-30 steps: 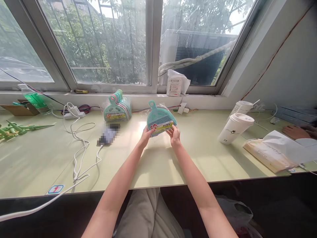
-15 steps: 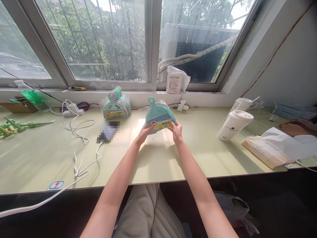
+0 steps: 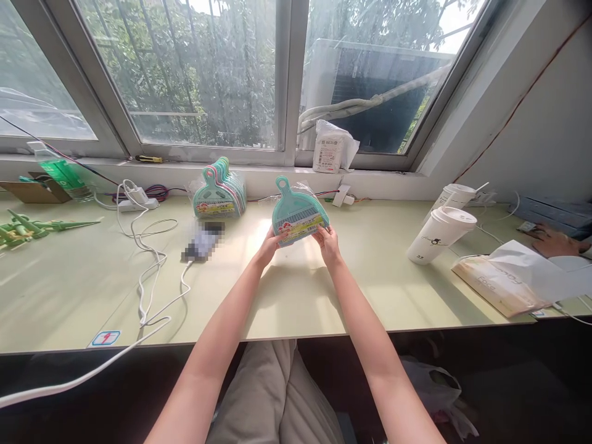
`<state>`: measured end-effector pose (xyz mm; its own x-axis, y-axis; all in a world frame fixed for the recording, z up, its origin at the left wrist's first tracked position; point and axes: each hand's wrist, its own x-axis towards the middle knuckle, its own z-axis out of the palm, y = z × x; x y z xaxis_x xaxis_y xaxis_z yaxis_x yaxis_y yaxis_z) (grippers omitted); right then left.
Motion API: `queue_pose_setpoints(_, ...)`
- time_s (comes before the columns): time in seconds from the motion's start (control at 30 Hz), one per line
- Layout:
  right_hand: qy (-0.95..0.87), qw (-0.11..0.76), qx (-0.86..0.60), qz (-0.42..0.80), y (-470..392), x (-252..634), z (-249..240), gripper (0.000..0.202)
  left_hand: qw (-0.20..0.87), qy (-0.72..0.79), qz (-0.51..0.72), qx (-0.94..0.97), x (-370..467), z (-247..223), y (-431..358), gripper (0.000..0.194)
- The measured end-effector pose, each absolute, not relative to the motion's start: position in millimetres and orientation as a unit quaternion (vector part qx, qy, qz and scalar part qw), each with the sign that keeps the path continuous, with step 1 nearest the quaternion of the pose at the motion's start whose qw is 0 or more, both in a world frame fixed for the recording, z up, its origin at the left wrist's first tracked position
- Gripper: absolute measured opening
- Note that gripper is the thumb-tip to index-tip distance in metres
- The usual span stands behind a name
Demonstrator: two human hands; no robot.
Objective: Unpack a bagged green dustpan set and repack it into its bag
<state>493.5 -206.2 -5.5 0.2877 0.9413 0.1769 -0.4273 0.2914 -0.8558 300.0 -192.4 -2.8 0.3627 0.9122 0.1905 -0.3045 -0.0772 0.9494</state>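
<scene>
Both my hands hold up a small teal dustpan-and-brush set (image 3: 296,209) in clear wrap, just above the pale green table (image 3: 296,302). My left hand (image 3: 268,245) pinches its lower left corner and my right hand (image 3: 327,242) pinches its lower right corner, beside the yellow and red label. The handle with its hanging hole points up toward the window. A stack of several more wrapped sets (image 3: 219,196) leans at the back of the table, to the left of the held one.
A blurred phone (image 3: 203,242) on a white cable (image 3: 148,271) lies left of my hands. Two white lidded cups (image 3: 439,233) stand at the right, with a paper bag (image 3: 504,285) and another person's hand (image 3: 552,242) beyond. Green toys (image 3: 28,227) lie far left. A white packet (image 3: 330,148) sits on the sill.
The held set has risen slightly and tilted a little; my hands stay on its lower corners. The view has shifted a bit.
</scene>
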Motion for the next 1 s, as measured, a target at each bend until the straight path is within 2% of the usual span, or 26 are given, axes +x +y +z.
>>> queue_pose_setpoints(0.1, -0.384, 0.684, -0.331, 0.524, -205.0, 487.3, -10.7, 0.047, 0.612, 0.284, 0.507, 0.536, 297.9, -0.1, -192.4, 0.059)
queue_pose_setpoints(0.2, -0.382, 0.665, -0.337, 0.546, -203.3, 479.5, -17.1, 0.044, 0.608, 0.289, 0.502, 0.543, 296.0, 1.3, -193.4, 0.058)
queue_pose_setpoints(0.5, -0.356, 0.731, -0.334, 0.477, -209.2, 480.2, -11.0, 0.036, 0.657, 0.25, 0.356, 0.616, 300.6, 7.5, -206.4, 0.062)
queue_pose_setpoints(0.63, -0.355, 0.728, -0.327, 0.486, -210.6, 480.0, -8.3, 0.035, 0.646, 0.251, 0.456, 0.558, 307.8, 7.0, -202.9, 0.061)
queue_pose_setpoints(0.73, -0.364, 0.708, -0.339, 0.501, -208.2, 477.6, -10.0, 0.035, 0.616, 0.275, 0.52, 0.524, 311.7, 3.2, -199.2, 0.066)
queue_pose_setpoints(0.87, -0.368, 0.675, -0.366, 0.524, -204.5, 482.6, -12.1, 0.033, 0.618, 0.307, 0.51, 0.515, 311.0, -1.7, -196.5, 0.066)
queue_pose_setpoints(1.0, -0.428, 0.563, -0.429, 0.562, -208.5, 505.2, -3.6, 0.036, 0.623, 0.322, 0.515, 0.492, 299.8, -2.1, -189.0, 0.064)
